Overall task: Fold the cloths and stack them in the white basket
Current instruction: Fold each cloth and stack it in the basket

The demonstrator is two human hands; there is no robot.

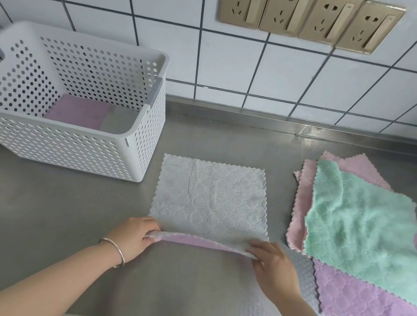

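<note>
My left hand (135, 236) and right hand (273, 268) pinch the grey cloth's (209, 199) near edge, lifted. White basket (68, 141) at ten o'clock; cloth pile (362, 231) at three.

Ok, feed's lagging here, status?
Left hand, right hand pinch grey cloth near edge, lifted. White basket holds one purple cloth. Nothing blocking.

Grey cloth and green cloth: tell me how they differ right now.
The grey cloth lies alone mid-counter; the green cloth tops a pile of pink and purple cloths. The grey cloth is smooth and square to the counter edge, the green cloth rumpled and askew. The left hand and right hand pinch the grey cloth's near edge, lifting it; nothing touches the green cloth. Both have scalloped edges and a quilted pattern.
</note>
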